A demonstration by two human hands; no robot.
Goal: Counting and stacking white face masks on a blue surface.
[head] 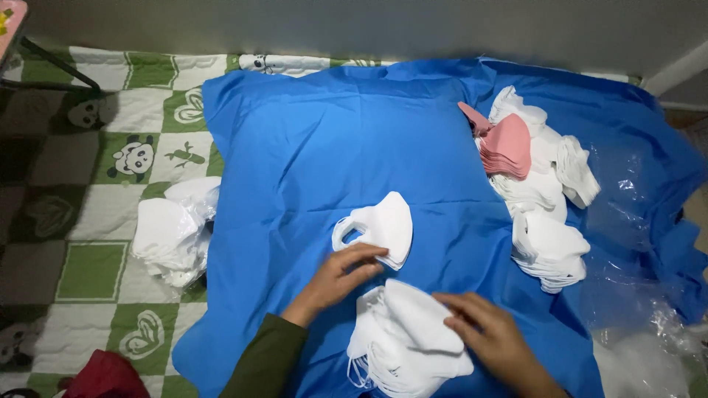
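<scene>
Left hand (335, 276), fingers spread, touches a small stack of white masks (380, 227). Right hand (490, 335) lies flat, fingers together, on the bigger mask pile (405, 332).

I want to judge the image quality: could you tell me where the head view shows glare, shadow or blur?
Head view: glare on the clear plastic sheet; the left edge over the panda quilt lies in shadow; the white mask stacks look washed out, layers hard to separate; both hands are fairly sharp.
</scene>
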